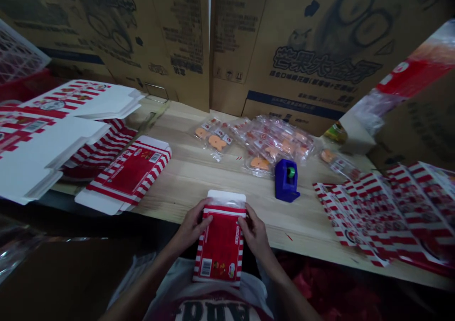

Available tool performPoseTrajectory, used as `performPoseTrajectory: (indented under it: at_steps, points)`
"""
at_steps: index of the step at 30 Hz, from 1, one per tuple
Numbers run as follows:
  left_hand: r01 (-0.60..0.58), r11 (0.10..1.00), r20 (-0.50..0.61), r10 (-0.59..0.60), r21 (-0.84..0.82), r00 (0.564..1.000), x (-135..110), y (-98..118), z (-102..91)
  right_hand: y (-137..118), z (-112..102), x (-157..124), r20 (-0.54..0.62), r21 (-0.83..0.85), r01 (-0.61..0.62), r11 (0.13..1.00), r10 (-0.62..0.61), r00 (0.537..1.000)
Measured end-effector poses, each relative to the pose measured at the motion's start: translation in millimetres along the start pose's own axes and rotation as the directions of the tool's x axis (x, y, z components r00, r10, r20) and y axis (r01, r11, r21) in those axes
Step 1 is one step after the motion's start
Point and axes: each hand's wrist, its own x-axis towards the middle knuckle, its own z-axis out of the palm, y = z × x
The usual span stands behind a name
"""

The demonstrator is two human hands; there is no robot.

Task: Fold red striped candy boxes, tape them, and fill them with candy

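Between my two hands I hold a red and white striped carton (223, 240), close to my body at the table's front edge. Its white end flap (226, 195) stands up at the far end, and clear plastic shows just below that flap. My left hand (195, 224) grips the carton's left side, thumb on the red face. On the opposite side my right hand (255, 228) grips it the same way. A blue tape dispenser (286, 181) stands on the table ahead and to the right of my hands.
Clear packets with orange fish-shaped pieces (272, 143) lie behind the dispenser. Flat striped cartons (133, 172) are at left beside a stack of white-backed cartons (81, 131). Striped cartons (387, 212) fill the right. Large cardboard boxes (284, 51) wall off the back.
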Motion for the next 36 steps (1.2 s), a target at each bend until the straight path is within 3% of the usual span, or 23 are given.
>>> performPoseTrajectory:
  at_steps: [5, 9, 12, 19, 23, 28, 31, 36]
  points:
    - [-0.031, 0.995, 0.121, 0.019, 0.097, 0.992, 3.5, 6.0, -4.6, -5.5, -9.0, 4.8, 0.126, -0.09, 0.144, 0.985, -0.132, 0.983]
    - [-0.073, 0.988, 0.045, 0.067, 0.134, 0.997, 8.0, 1.5, -4.6, -12.6, -8.0, 10.5, 0.138, -0.004, 0.188, 0.982, -0.185, 0.973]
    - [-0.054, 0.998, -0.011, 0.055, 0.044, 0.998, 10.0, -2.2, -2.6, -16.7, -3.7, 12.7, 0.098, 0.048, 0.169, 0.984, -0.173, 0.98]
    - [0.126, 0.956, -0.185, -0.179, -0.265, 0.966, 15.2, 16.7, 9.0, -26.7, 2.9, 14.3, 0.061, 0.087, 0.13, 0.988, -0.135, 0.989]
    - [0.153, 0.95, -0.219, -0.216, -0.273, 0.952, 21.2, 26.6, 12.8, -26.7, 4.5, 14.3, 0.032, 0.113, 0.102, 0.988, -0.106, 0.994]
    - [0.11, 0.968, -0.252, -0.167, -0.224, 0.953, 19.1, 16.6, 14.9, -22.1, 4.4, 12.7, 0.001, 0.145, 0.031, 0.989, -0.031, 1.0]
    - [0.071, 0.985, -0.198, -0.101, -0.156, 0.975, 13.2, 8.3, 12.9, -21.3, 0.9, 13.7, 0.075, 0.155, 0.038, 0.987, -0.05, 0.996]
    - [0.02, 0.994, 0.042, -0.015, -0.11, 0.999, 15.0, 14.7, -1.2, -25.1, -4.9, 19.3, 0.152, 0.075, 0.022, 0.997, -0.033, 0.988]
